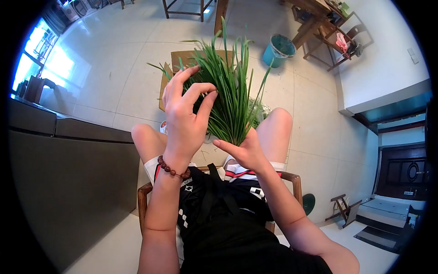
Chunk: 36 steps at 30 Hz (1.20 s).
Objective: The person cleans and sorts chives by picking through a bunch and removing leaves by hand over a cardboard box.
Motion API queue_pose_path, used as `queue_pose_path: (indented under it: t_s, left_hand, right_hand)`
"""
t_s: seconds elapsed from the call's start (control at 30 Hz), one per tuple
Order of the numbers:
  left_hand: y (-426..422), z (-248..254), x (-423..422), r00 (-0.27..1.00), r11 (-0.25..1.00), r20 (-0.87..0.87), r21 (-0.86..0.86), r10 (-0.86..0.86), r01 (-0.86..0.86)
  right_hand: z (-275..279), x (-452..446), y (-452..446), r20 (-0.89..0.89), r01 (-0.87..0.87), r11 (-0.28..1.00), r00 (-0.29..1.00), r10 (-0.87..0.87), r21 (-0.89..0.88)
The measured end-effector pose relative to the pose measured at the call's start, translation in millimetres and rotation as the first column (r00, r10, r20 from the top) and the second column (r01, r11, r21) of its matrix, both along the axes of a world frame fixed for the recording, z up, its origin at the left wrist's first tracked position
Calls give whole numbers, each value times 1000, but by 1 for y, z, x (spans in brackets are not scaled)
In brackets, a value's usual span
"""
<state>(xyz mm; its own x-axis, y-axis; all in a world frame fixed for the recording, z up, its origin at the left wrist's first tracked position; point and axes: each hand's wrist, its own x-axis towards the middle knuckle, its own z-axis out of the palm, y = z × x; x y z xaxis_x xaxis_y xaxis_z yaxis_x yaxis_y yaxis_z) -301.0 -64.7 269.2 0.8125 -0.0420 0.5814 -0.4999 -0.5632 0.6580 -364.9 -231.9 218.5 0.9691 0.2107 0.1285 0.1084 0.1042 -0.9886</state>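
Note:
A thick bunch of long green chives stands fanned out above my lap, leaf tips pointing away from me. My right hand is closed around the gathered lower ends, its thumb stretched along the left side. At the left edge of the leaves, my left hand is raised with thumb and index fingertip together in a pinch against the bunch. Whatever sits between those fingertips is too small to make out. Its other fingers curl loosely, partly over the leaves. A beaded bracelet circles the left wrist.
Behind the chives, cardboard lies on the tiled floor, with clear plastic near my right knee. A teal bucket stands beyond. Wooden chair arms flank me; a dark cabinet is at left.

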Motion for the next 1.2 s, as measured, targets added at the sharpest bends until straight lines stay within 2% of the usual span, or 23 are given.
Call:
queue_pose_path:
  t_s: [0.1, 0.17, 0.2, 0.27, 0.3, 0.4, 0.53, 0.67, 0.87, 1.2]
  left_hand:
    - [-1, 1, -1, 1000, 999, -6, -48, 7, -7]
    - [-4, 7, -6, 998, 951, -25, -300, 65, -70]
    - [-4, 10, -9, 998, 952, -24, -300, 63, -67]
    - [-6, 18, -18, 979, 993, 163, -8, 120, -120]
    - [-7, 21, -21, 985, 993, 157, 80, 77, -90]
    - [-13, 16, -19, 994, 989, 70, 122, 80, -88]
    - [-8, 11, -18, 998, 997, 23, 52, 57, -58]
    - [-7, 14, -20, 999, 995, 14, 81, 52, -53]
    - [-7, 16, -19, 999, 996, 30, 90, 13, -16]
    - [-8, 11, -15, 999, 998, -31, -57, -30, 28]
  right_hand:
    - [1, 1, 1, 19, 14, 1000, 1000, -14, -11]
    - [2, 2, 0, 35, 29, 999, 999, -29, -25]
    - [1, 2, -1, 21, 14, 998, 1000, -13, -54]
    - [0, 0, -2, 2, -2, 997, 1000, 2, -82]
    - [1, 0, 0, 8, 26, 994, 1000, -25, -106]
    - [9, 0, 2, 4, 40, 990, 999, -39, -135]
    - [6, 1, -2, 48, 36, 983, 998, -28, -180]
    - [0, 1, -2, 84, 65, 988, 995, -53, -140]
    - [8, 0, -2, 48, 53, 985, 998, -45, -167]
    - [5, 3, -3, 110, 23, 977, 994, 0, -213]
